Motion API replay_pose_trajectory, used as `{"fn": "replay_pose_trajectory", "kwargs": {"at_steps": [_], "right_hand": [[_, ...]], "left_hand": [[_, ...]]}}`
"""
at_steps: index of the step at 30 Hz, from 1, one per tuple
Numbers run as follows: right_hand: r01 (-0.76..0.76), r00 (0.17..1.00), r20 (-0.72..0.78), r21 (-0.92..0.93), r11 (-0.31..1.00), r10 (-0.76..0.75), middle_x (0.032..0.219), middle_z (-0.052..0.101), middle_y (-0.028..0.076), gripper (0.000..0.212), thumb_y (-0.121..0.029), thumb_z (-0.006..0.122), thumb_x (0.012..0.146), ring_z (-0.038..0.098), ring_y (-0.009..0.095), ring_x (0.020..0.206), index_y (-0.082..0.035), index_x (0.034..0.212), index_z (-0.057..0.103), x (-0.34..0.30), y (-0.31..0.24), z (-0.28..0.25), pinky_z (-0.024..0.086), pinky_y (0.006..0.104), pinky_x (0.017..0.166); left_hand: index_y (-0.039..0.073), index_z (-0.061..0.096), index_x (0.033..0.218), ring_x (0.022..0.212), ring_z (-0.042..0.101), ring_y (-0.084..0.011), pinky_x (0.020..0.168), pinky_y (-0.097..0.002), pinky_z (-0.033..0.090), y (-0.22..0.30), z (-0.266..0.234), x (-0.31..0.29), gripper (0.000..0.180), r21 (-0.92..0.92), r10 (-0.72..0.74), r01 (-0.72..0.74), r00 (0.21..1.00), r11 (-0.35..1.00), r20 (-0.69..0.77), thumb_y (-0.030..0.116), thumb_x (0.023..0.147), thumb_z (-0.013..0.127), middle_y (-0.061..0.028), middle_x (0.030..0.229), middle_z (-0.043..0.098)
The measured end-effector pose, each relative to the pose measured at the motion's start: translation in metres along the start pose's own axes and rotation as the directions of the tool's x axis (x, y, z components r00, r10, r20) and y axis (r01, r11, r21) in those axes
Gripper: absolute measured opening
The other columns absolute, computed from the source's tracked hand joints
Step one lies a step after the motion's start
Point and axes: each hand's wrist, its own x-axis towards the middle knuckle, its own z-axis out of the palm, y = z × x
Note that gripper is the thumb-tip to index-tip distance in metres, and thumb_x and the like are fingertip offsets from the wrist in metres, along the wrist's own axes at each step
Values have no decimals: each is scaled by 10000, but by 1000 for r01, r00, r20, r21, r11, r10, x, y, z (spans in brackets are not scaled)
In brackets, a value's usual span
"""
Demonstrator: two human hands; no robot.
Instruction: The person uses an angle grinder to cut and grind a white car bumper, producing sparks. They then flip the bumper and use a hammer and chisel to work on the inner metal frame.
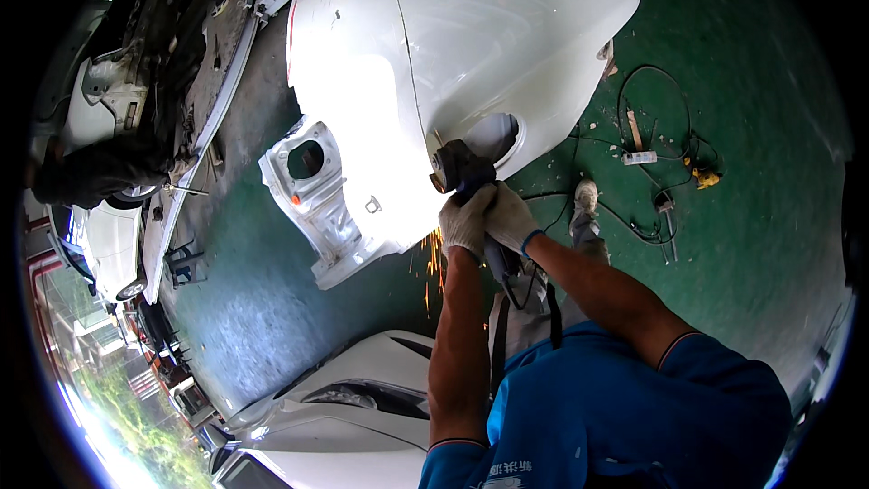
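Both of my hands, in whitish work gloves, are closed around a dark angle grinder (463, 167). My left hand (465, 223) wraps it nearer the disc, and my right hand (511, 219) presses close beside it. The grinder's lower body hangs below the gloves, partly hidden by them. Its disc meets the edge of a large white car body panel (507, 32), near a round opening. Orange sparks (434, 258) fall below it. A thin dark line runs down the panel from its far edge toward the disc.
A hammer (665, 203), a yellow tool (706, 178) and a looping black cable (686, 109) lie on the green floor to the right. Behind and left stands a white car (335, 444). Someone in dark clothing (109, 167) works at the far left by a long metal edge.
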Motion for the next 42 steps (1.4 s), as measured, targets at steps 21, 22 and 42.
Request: {"fn": "replay_pose_trajectory", "kwargs": {"at_steps": [21, 22, 42], "right_hand": [[-14, 999, 29, -81, 997, 16, 1075, 724, 280, 515, -342, 725, 878, 720, 435, 1063, 48, 1170, 558, -10, -13, 7, 582, 496, 894], [-30, 999, 25, -97, 995, 33, 1075, 723, 277, 510, -336, 725, 880, 720, 433, 1063, 48, 1169, 555, -12, -17, 7, 583, 492, 893], [-52, 999, -19, -117, 992, 50, 1074, 716, 296, 505, -346, 710, 885, 706, 466, 1055, 24, 1174, 524, -17, 16, 32, 572, 528, 888]], "left_hand": [[-103, 720, 1157, 902, 736, -233, 832, -344, 597, -11, -9, -1, 490, -108, -43, 45, 999, 993, 22, 235, 829, 856, -154, 1061, 760], [-103, 720, 1155, 902, 736, -234, 832, -345, 597, -13, -13, 0, 485, -108, -47, 50, 999, 993, 28, 231, 830, 857, -154, 1065, 760], [-117, 715, 1181, 921, 736, -231, 857, -340, 589, -32, -17, 2, 494, -72, -68, 70, 997, 995, 38, 206, 836, 858, -164, 1088, 763]]}}
